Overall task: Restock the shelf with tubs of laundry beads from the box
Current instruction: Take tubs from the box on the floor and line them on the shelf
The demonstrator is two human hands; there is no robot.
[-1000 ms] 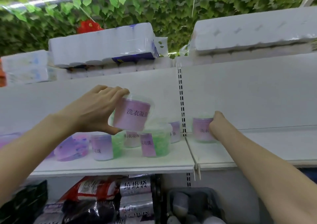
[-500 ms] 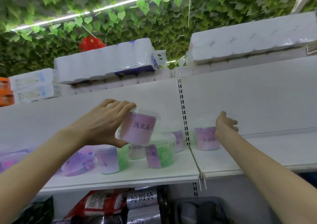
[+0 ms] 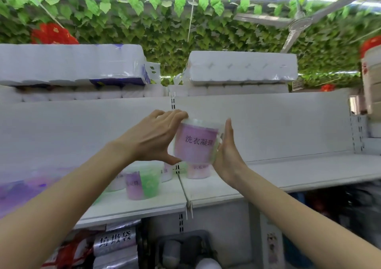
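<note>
A clear tub of laundry beads with a pink label (image 3: pixel 196 142) is held in the air in front of the white shelf (image 3: pixel 288 172). My left hand (image 3: pixel 153 139) grips its left side, fingers over the lid and thumb under the base. Against the tub's right side lies my right hand (image 3: pixel 225 151), its fingers straight and pointing up. Right below, another pink tub (image 3: pixel 199 170) stands on the shelf's right section. On the left section stand a pink-and-green tub (image 3: pixel 143 183) and several more tubs, partly hidden behind my left arm. The box is not in view.
Packs of white paper rolls (image 3: pixel 70 64) (image 3: pixel 243 67) lie on the top of the shelving. Bagged goods with printed labels (image 3: pixel 116 241) fill the lower shelf. Green leaf decoration covers the ceiling, with a fan (image 3: pixel 296 24). The shelf's right section stretches bare to the right.
My right hand has left the tub on the shelf and come up against the right side of the held tub. My left hand has carried that tub to the right, above the standing one.
</note>
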